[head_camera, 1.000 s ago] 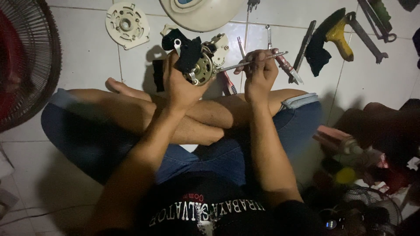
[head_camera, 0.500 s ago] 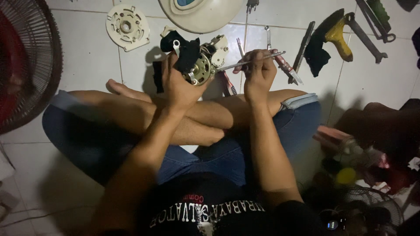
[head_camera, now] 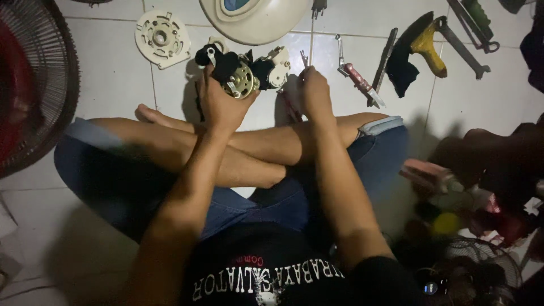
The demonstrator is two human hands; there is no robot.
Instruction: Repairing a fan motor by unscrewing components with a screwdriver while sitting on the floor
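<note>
I sit cross-legged on a white tiled floor. My left hand grips a small fan motor with a brass-coloured round face, black windings and a white gear housing, held up above my knees. My right hand is closed just right of the motor and a little apart from it. It holds a thin metal tool whose tip sticks up past the fingers. Most of that tool is hidden in the fist.
A white round fan housing and a round plastic cover lie ahead. A fan grille stands at the left. A red-handled tool, a yellow-handled tool and a wrench lie right; dark clutter fills the lower right.
The thin tool lay across towards the motor before; my right hand has drawn it back and turned it so the tip points away. My left hand still holds the motor in place.
</note>
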